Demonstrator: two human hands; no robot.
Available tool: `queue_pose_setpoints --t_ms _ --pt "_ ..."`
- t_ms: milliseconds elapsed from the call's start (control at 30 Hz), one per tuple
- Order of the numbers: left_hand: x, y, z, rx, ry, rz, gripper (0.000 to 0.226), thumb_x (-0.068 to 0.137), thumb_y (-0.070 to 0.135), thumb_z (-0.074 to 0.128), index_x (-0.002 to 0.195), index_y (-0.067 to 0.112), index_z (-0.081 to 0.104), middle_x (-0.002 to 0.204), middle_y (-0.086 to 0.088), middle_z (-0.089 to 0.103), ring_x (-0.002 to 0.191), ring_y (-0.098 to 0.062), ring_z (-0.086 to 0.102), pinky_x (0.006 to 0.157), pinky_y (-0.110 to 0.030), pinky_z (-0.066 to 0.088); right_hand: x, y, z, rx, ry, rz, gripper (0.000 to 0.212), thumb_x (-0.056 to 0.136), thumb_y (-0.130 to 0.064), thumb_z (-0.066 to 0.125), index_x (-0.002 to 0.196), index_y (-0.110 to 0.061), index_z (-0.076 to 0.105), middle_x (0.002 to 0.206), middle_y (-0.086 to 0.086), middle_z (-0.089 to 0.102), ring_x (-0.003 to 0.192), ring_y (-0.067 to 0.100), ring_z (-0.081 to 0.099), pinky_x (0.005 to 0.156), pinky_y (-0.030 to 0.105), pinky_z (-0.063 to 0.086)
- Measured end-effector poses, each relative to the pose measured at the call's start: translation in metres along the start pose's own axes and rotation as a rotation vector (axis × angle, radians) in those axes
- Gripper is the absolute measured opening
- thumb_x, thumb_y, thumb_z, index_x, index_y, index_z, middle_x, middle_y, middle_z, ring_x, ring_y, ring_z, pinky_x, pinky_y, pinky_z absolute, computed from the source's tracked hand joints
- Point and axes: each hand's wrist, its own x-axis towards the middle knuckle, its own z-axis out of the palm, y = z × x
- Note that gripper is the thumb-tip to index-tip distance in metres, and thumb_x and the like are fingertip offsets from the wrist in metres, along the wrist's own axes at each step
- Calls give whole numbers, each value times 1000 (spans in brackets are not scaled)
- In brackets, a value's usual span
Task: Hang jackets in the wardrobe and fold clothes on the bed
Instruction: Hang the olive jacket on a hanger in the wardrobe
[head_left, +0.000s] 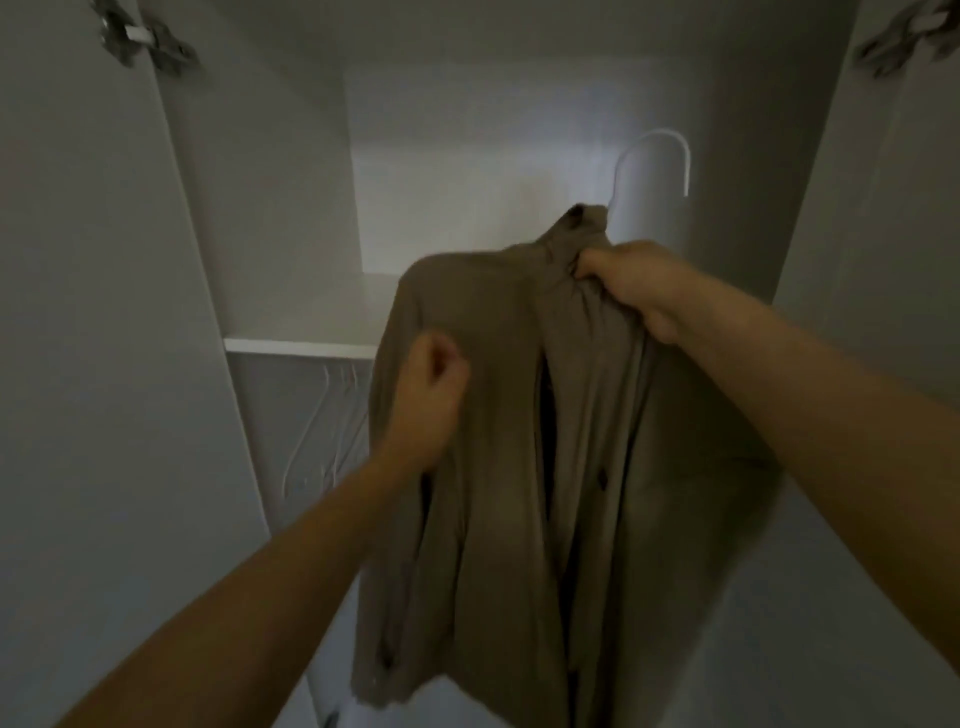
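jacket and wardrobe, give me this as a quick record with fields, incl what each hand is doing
place: inside an open white wardrobe
jacket: tan jacket on a white hanger, held up, hanging down its length
hanger: hook shows above the collar; no rail in view, cannot tell if it is hooked
right hand: right hand grips the jacket at the collar
left hand: left hand curled against the jacket's left shoulder; whether it pinches cloth is unclear
shelf: white shelf to the left, behind the jacket
hinges: door hinges at the upper corners
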Motion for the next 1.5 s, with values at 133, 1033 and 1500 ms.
queue_pose_setpoints --t_ms 133,1033,1500 --pt "-81 -69 38 118 -455 -450 97 63 72 72 139 26 34 130 5 43 119 -17 47 100 -30 44 -2 -3 15 8 10 -15 16 87 -24 57 78 -12 60 78 4 61 62 12 56 35 10 39" --pt "64 76 8 105 -353 -271 22 83 43 69 80 21 73 83 0 73 78 -14 70 65 -22 56 -55 92 -6 209 -354 -182 57 90 -19 61 142 -30 39 132 -4 56 121 17 55 104 34 45" --pt "51 111 49 186 -448 -259 31 77 46 71 82 15 74 76 -2 73 72 -16 70 68 -31 60 -59 76 2 193 -319 -40 49 67 -35 84 110 -24 66 102 2 72 91 20 70 80 31 58"
